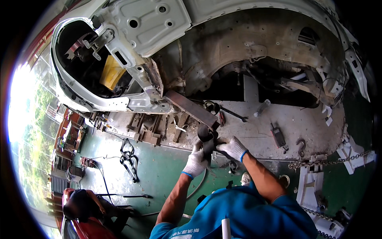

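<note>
A dark, wide strap hangs in a loop at the near end of a rusty brown steel bar. That bar sticks out toward me from the lower corner of a white, stripped car body. My left hand, in a white knit glove with a blue cuff, is closed on the strap's left side, just below the loop. On the other side, my gloved right hand is closed round the strap, its fingers partly hidden. Strap ends dangle beneath my hands.
Across the pale platform lie a wrench, a black handheld device, a clear bottle and a hook. A chain runs at the right. More straps lie on the green floor. Another person is at lower left.
</note>
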Motion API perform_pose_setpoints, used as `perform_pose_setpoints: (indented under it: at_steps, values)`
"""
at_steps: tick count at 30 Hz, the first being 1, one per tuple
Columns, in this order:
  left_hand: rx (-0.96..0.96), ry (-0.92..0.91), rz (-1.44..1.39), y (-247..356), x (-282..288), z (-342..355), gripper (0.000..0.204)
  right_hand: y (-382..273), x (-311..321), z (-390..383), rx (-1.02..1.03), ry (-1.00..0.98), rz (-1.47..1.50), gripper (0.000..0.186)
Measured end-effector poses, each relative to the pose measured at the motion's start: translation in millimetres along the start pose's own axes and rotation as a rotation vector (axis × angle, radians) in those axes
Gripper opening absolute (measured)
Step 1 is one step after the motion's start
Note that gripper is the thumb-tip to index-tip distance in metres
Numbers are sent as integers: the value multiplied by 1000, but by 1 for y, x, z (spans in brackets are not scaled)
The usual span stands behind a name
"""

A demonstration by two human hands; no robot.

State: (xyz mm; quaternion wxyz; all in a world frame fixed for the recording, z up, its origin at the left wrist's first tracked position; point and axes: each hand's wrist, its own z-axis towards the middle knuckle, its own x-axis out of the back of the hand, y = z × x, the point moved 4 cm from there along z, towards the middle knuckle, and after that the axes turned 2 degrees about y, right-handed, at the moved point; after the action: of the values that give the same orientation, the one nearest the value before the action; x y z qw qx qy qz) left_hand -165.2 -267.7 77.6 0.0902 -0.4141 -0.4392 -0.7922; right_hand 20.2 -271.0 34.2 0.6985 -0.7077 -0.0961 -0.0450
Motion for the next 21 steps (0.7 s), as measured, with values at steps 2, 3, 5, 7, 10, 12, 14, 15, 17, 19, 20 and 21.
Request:
perform_pose_setpoints:
  at_steps: [2, 3, 5, 7, 10, 12, 14, 15, 17, 19, 20, 21]
  values:
    - [7, 20, 182, 2, 5, -5, 54, 4, -4, 2, -39, 20, 44, 29]
    - [5, 28, 250, -1, 5, -8, 52, 4, -5, 2, -63, 12, 76, 29]
    - [-3, 42, 175, 0, 7, -7, 45, 3, -6, 5, -97, 5, 163, 28]
    - [-3, 55, -108, 5, 8, -3, 37, -1, -9, 10, -121, -4, 279, 26]
    - [550, 32, -778, -24, -9, -15, 31, -20, -11, 10, -219, -141, 312, 24]
    - [456, 105, -766, -26, -15, -15, 27, -26, -12, 13, -242, -227, 374, 20]
    - [339, 65, -558, -22, -19, -7, 30, -30, -2, 16, -253, -303, 299, 18]
    - [307, 48, -299, -17, -16, -1, 32, -8, 0, 27, -38, -338, 130, 16]
    - [245, 18, 226, -1, 1, 6, 36, -18, -2, 25, -58, -404, 11, 16]
    - [204, 117, 101, -1, 0, 6, 39, -17, -4, 23, -66, -428, 10, 13]
    - [183, 168, 39, -1, -1, 4, 40, -15, -6, 22, -63, -419, 69, 14]
    - [193, 156, -93, -6, -6, 2, 37, -11, -7, 21, -152, -411, 97, 14]
